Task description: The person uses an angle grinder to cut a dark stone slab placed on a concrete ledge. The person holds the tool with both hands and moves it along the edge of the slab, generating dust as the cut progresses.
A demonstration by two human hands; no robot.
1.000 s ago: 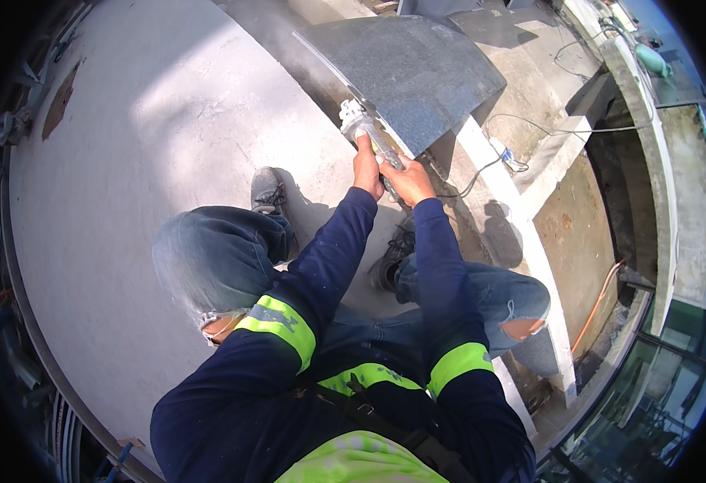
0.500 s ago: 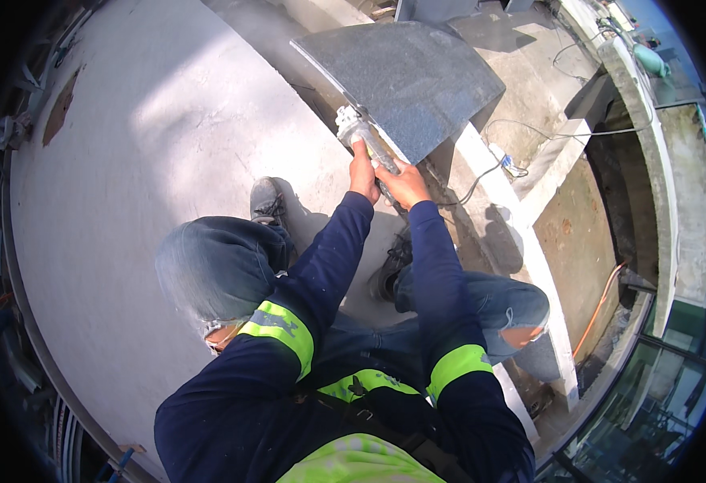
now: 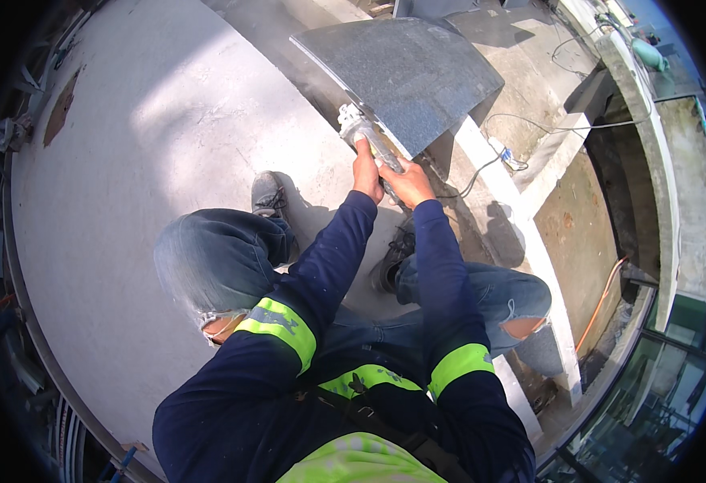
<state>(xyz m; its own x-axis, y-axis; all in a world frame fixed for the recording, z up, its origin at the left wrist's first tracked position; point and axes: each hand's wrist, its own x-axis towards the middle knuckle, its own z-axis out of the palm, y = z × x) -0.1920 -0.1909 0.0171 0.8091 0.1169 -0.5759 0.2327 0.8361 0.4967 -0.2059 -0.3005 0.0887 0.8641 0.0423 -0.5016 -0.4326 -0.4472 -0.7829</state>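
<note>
Dark cable [image 3: 471,183] across white concrete beam [image 3: 538,266] at two o'clock, curved grey stone slab [image 3: 417,72] at one, dusty tubular tool [image 3: 356,123] clasped by left hand [image 3: 366,171] and right hand [image 3: 409,182]

- I see a grinder [image 3: 380,148], a long tool with a pale, dust-caked head and a greyer body. It slants, head pointing away and a little left.
- My left hand [image 3: 366,171] grips its body just behind the head; my right hand [image 3: 410,184] wraps the rear end.
- I have its head right beside the slab's pale edge, but can't make out whether they touch.
- The slab [image 3: 407,74] is a broad, thin, dark grey sheet, smooth-faced with faint paler patches. It lies face up beyond the grinder, a corner pointing toward me.
</note>
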